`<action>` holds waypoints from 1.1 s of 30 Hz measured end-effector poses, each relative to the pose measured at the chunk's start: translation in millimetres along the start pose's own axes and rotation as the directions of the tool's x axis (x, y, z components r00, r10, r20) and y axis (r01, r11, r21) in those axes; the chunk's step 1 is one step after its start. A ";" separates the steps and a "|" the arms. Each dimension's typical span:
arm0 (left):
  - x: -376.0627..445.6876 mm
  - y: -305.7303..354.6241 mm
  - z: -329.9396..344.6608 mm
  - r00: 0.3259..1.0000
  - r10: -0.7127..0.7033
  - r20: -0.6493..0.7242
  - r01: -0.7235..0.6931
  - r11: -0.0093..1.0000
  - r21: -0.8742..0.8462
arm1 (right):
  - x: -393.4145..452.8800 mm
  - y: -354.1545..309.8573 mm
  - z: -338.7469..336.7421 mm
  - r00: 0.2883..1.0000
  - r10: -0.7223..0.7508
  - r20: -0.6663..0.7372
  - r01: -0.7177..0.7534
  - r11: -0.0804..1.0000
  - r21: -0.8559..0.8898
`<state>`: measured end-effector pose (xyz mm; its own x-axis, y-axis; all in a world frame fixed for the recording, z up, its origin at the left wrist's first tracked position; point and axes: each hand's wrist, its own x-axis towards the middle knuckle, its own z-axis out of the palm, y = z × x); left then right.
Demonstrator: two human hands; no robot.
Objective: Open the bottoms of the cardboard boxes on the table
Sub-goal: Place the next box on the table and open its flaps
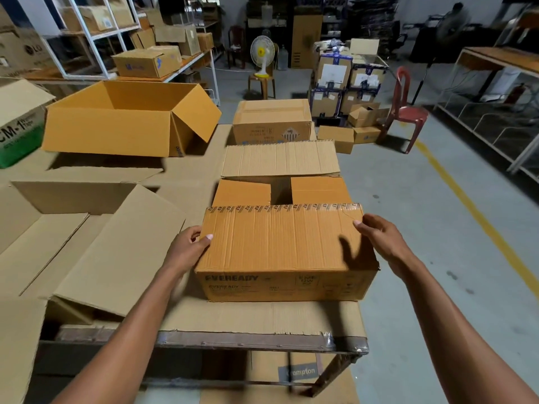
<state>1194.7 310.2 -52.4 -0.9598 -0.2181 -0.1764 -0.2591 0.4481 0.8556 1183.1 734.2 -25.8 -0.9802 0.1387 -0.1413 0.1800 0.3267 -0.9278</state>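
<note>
An Eveready cardboard box (280, 246) sits near the table's front edge with its flaps spread. The near long flap lies toward me, the far long flap (280, 158) lies flat away from me, and two short flaps (242, 192) show between them. My left hand (189, 246) grips the near flap's left edge, thumb on top. My right hand (376, 231) holds the same flap at its right far corner, fingers curled over the edge. A closed brown box (272, 121) stands behind.
A large open orange box (122, 121) lies on its side at the back left. Flattened cardboard (96, 228) covers the table's left. The table's metal front edge (233, 341) is close to me. To the right are bare floor, a yellow line and a red chair (408, 112).
</note>
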 end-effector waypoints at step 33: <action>-106.5 22.1 103.8 0.841 0.328 0.429 -0.466 0.843 0.269 | -102.2 51.1 93.4 0.891 -0.332 0.310 0.451 0.566 -0.690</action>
<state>1280.0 433.4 -65.2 -0.9388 0.3357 -0.0769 0.1997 0.7126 0.6726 1284.7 649.3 -91.0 -0.9585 -0.2752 0.0750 -0.2837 0.8924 -0.3509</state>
